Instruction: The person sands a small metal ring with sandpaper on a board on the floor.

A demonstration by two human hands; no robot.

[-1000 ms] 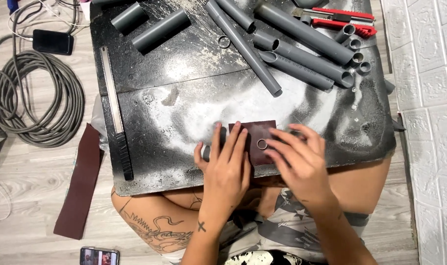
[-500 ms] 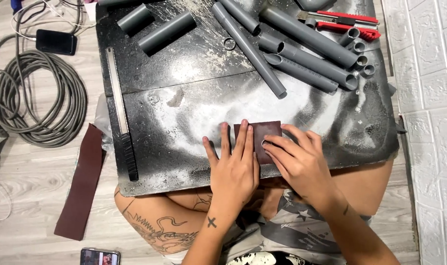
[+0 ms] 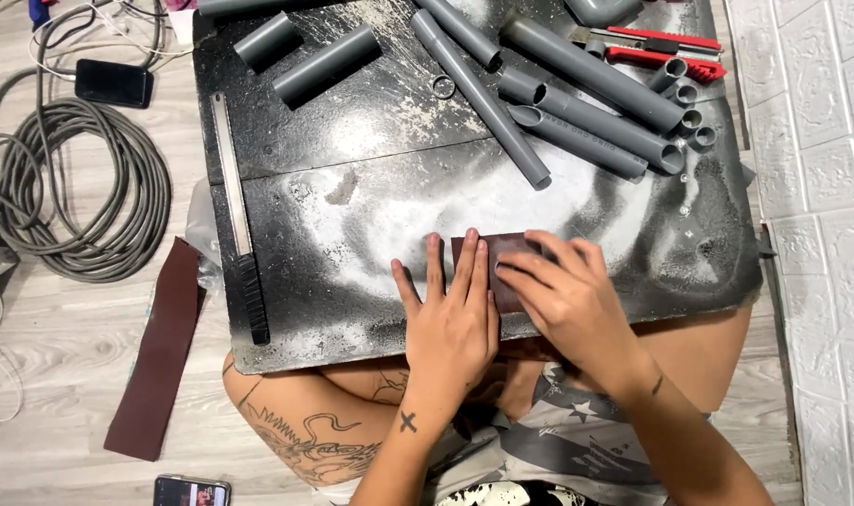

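Observation:
A dark maroon sandpaper sheet (image 3: 506, 248) lies on the near part of a black, dust-streaked board (image 3: 352, 234) that rests across my lap. My left hand (image 3: 450, 319) lies flat on the sheet's left half, fingers spread, pinning it down. My right hand (image 3: 563, 295) covers the right half with its fingertips pressed down. The small grey ring that showed at those fingertips a second ago is now hidden beneath them.
Several grey plastic pipes (image 3: 586, 103), two short pipe pieces (image 3: 324, 61), a loose ring (image 3: 443, 86) and a red utility knife (image 3: 666, 47) lie at the board's far side. A long saw blade (image 3: 239, 225) lies along its left edge. On the floor: coiled cable (image 3: 71, 187), a sandpaper strip (image 3: 155, 347), phones (image 3: 114, 82). A white wall (image 3: 820, 187) stands right.
My right hand has slid left and toward me over the sandpaper, and its fingers now cover the small ring. My left hand stays flat on the sheet.

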